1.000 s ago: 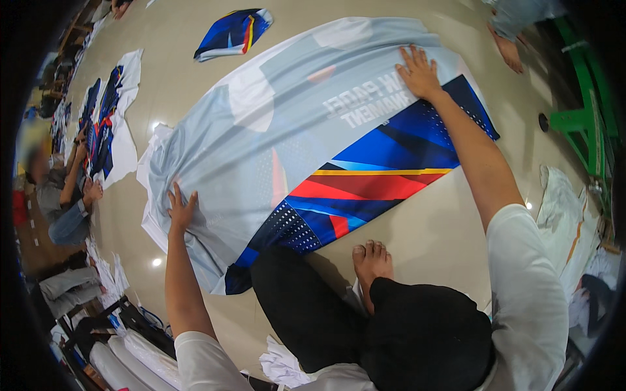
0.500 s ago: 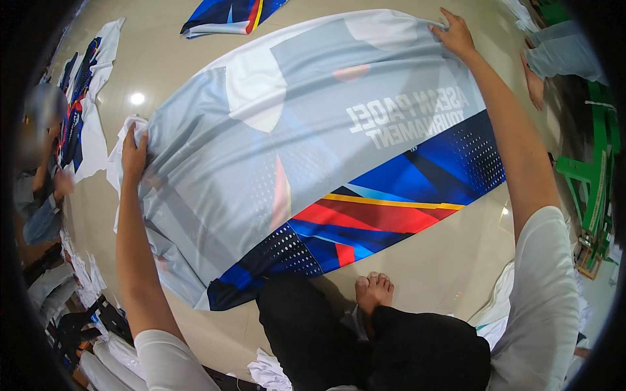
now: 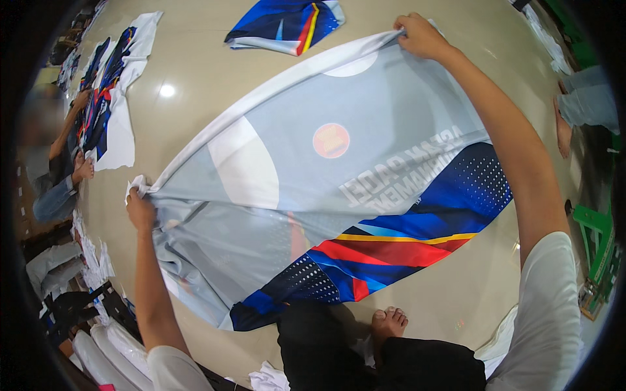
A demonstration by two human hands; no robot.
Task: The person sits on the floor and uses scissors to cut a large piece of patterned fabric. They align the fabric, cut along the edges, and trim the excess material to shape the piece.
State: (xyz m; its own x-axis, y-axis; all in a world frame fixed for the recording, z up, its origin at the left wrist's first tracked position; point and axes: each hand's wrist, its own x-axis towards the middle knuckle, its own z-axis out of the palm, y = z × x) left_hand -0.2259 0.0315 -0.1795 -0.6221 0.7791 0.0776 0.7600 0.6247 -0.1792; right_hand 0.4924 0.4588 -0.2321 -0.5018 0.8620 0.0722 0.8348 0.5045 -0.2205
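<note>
A large printed fabric panel (image 3: 293, 156) stretches between my two hands, its pale reverse side up and faded print showing through. Its near edge is turned so that a blue, red and yellow printed strip (image 3: 404, 241) shows, lying by my knees. My left hand (image 3: 141, 210) is closed on the bunched white corner at the left. At the far right, my right hand (image 3: 420, 37) pinches the white upper edge. Between the hands that edge is pulled taut on a slant. The fingertips are partly hidden by cloth.
Another folded printed cloth (image 3: 283, 26) lies on the tiled floor beyond. To the left, a person (image 3: 49, 163) sits beside more printed fabric (image 3: 107, 98). A second person's legs (image 3: 590, 98) and a green metal frame (image 3: 593, 228) are at the right. Wrapped white rolls (image 3: 98, 358) lie lower left.
The panel's far edge has been drawn tight and lower at the left, smoothing wrinkles and baring a round emblem. My right hand has shifted left, my left hand down. The whole view has shifted slightly.
</note>
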